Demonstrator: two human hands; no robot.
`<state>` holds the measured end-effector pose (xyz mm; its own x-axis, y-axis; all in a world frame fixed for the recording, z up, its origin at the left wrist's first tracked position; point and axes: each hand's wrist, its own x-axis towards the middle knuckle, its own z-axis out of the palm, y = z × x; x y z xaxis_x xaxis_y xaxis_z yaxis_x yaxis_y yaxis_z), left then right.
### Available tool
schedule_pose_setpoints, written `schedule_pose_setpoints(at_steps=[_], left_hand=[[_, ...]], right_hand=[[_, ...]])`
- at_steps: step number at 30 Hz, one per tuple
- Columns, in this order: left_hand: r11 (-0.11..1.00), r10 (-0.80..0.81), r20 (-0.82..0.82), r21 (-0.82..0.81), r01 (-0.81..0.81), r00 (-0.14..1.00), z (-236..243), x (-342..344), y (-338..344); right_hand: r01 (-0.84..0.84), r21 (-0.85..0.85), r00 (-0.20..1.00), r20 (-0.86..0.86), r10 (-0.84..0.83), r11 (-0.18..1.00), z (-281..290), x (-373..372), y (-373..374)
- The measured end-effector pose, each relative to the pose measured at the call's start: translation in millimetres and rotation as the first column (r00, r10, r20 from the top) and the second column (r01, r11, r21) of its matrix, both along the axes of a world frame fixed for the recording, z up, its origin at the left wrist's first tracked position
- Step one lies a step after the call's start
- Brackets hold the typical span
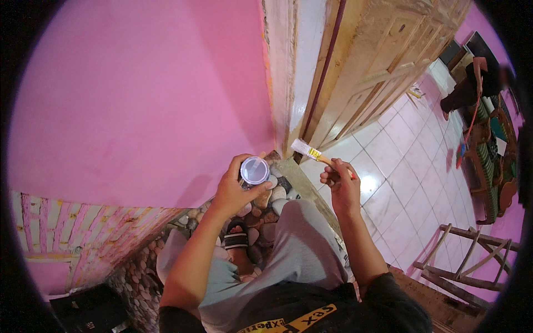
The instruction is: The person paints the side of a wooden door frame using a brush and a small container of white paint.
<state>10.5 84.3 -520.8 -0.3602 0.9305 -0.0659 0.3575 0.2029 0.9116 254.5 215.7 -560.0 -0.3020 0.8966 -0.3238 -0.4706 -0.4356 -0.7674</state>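
My left hand (229, 191) is wrapped round a small open paint can (255, 170), its round mouth facing up at me. Pale paint shows inside, with a lighter streak across it. In my right hand (342, 186) is a paintbrush (314, 154), gripped by its wooden handle. Its bristles are coated white and point up and left, apart from the can. Just beyond the brush stands the door frame (315, 77), beside a strip of white-painted trim (305, 61).
A pink wall (144, 100) fills the left. Right of the frame are a wooden door (388, 61) and a tiled floor (388, 161). A wooden ladder (466, 258) lies at right. Pebble-patterned flooring (258, 219) lies below me. Another person (472, 89) is far right near a chair.
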Motion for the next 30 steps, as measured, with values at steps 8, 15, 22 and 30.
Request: schedule_pose_setpoints(at_steps=[8,15,22,30], left_hand=[[0.997,0.057,-0.021,0.058,-0.056,0.998,23,-6,-13],[0.988,0.093,-0.056,0.127,-0.086,0.994,30,-11,-24],[0.974,0.155,-0.019,0.170,-0.149,0.988,76,-4,-49],[0.966,0.188,-0.097,0.198,-0.166,0.977,102,-2,-84]], right_hand=[[0.116,0.060,0.965,0.229,-0.127,0.991,-107,-35,40],[0.126,0.196,0.961,0.220,-0.169,0.972,-73,-65,50],[0.151,0.173,0.934,0.298,-0.198,0.973,-110,-46,49],[0.200,0.216,0.967,0.112,-0.228,0.956,-55,-70,57]])
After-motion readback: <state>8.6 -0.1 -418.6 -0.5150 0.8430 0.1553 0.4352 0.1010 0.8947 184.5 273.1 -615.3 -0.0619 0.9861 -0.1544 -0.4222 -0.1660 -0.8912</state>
